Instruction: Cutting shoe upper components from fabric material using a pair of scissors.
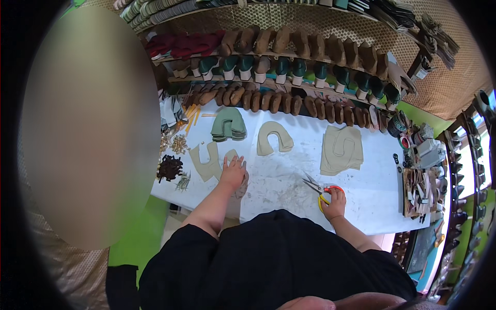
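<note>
My right hand (335, 204) is closed on the scissors (325, 196), which have one red and one yellow handle; the blades are parted and point away to the left. My left hand (234, 173) rests on the table, its fingers stretched out over a small beige piece (230, 153) that it partly covers. Just left of that hand lies a beige cut-out piece (204, 161) with a curved notch. Beyond my hands is a beige U-shaped piece (264, 140). A stack of beige sheets (330, 155) with a curved outline on top lies farther right.
A stack of green U-shaped pieces (219, 132) sits at the back left of the white table (279, 206). Small metallic bits (179, 144) and a dark brown pile (169, 168) lie at the left edge. Shoe lasts (266, 101) line the back shelves. Brushes and tools (418, 191) crowd the right.
</note>
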Action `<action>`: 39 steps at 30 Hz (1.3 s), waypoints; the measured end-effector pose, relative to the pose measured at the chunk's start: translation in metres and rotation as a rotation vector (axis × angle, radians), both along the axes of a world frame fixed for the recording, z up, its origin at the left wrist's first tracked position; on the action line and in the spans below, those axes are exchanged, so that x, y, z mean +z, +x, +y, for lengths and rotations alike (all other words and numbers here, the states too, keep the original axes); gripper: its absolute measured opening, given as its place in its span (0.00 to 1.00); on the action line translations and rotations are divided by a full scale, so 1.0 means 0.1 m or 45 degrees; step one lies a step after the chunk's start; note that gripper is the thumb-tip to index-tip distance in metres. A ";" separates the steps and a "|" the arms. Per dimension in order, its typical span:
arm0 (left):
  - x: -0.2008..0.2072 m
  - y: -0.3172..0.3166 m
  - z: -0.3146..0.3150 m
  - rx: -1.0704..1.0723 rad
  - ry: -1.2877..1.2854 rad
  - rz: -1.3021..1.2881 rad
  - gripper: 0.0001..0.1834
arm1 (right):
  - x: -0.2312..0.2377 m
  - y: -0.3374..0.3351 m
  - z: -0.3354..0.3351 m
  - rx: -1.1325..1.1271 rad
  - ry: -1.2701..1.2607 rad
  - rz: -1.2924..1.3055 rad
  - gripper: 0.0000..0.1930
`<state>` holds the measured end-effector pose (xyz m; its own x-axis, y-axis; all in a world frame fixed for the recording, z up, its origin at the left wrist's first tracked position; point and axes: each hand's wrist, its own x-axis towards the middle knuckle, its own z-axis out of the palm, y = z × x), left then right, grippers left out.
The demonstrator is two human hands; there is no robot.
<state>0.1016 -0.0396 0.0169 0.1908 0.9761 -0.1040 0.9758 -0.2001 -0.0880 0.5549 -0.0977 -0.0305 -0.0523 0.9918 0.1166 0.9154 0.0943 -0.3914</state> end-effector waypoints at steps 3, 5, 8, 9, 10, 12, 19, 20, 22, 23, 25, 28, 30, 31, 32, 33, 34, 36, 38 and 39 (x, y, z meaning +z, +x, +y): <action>0.16 0.04 0.03 0.023 -0.066 -0.042 0.13 | 0.01 0.00 -0.01 -0.014 -0.012 0.001 0.36; 0.28 0.07 0.02 0.038 -0.149 -0.069 0.15 | 0.00 0.00 -0.02 -0.017 -0.012 -0.002 0.35; 0.30 0.07 0.00 -0.001 -0.155 -0.039 0.16 | 0.01 -0.01 -0.02 -0.017 -0.007 0.009 0.35; 0.27 0.06 -0.01 0.002 -0.153 -0.038 0.16 | 0.01 0.01 -0.02 -0.007 -0.017 0.004 0.36; 0.19 0.05 -0.01 -0.051 -0.134 -0.059 0.17 | 0.01 0.02 -0.02 0.002 -0.027 -0.001 0.38; 0.04 0.00 -0.01 -0.097 -0.067 -0.112 0.18 | 0.01 0.01 -0.01 0.014 -0.019 -0.008 0.37; 0.28 0.13 0.09 0.052 0.156 -0.423 0.09 | 0.00 0.00 0.00 -0.007 -0.037 -0.002 0.37; 0.36 0.06 0.13 0.181 0.330 -0.686 0.06 | 0.00 -0.02 0.00 0.009 -0.032 0.000 0.37; 0.55 -0.09 0.20 0.417 0.570 -1.130 0.05 | -0.01 -0.02 0.00 -0.011 -0.035 0.006 0.36; 0.68 -0.17 0.20 0.527 0.634 -1.311 0.05 | -0.01 -0.02 -0.01 0.001 -0.028 0.010 0.36; 0.75 -0.48 0.12 0.734 0.706 -1.202 0.08 | -0.02 -0.02 -0.03 -0.017 -0.007 0.009 0.36; 0.60 -1.25 -0.15 0.971 0.693 -1.123 0.12 | -0.02 -0.01 -0.04 0.016 0.072 0.026 0.35; 0.44 -1.84 -0.44 1.113 0.651 -1.030 0.14 | -0.03 -0.02 -0.05 0.006 0.112 0.018 0.33; 0.44 -2.04 -0.56 1.158 0.633 -0.977 0.16 | -0.04 -0.01 -0.06 -0.002 0.116 0.017 0.33; 0.47 -2.16 -0.64 1.179 0.567 -0.773 0.19 | -0.06 0.02 -0.08 -0.019 0.113 0.014 0.33; 0.51 -2.29 -0.72 1.192 0.497 -0.569 0.21 | -0.06 0.05 -0.11 -0.036 0.059 0.011 0.35; 0.36 -2.72 -1.08 1.508 0.461 -0.780 0.25 | -0.03 -0.06 0.00 0.043 0.073 0.037 0.35; 0.27 -2.59 -1.07 1.497 0.602 -0.901 0.26 | -0.03 -0.03 -0.01 0.027 0.077 0.027 0.34; 0.17 -2.15 -1.04 1.141 0.532 -0.696 0.29 | 0.00 -0.02 -0.03 -0.006 0.074 0.013 0.35; 0.11 -1.87 -1.05 0.953 0.455 -0.578 0.30 | 0.02 -0.03 -0.03 -0.009 0.056 0.022 0.35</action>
<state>-0.0852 -0.1450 0.0283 -0.5497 0.8209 0.1550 0.7956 0.4579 0.3966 0.5521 -0.1005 -0.0283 -0.0427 0.9860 0.1610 0.9094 0.1051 -0.4025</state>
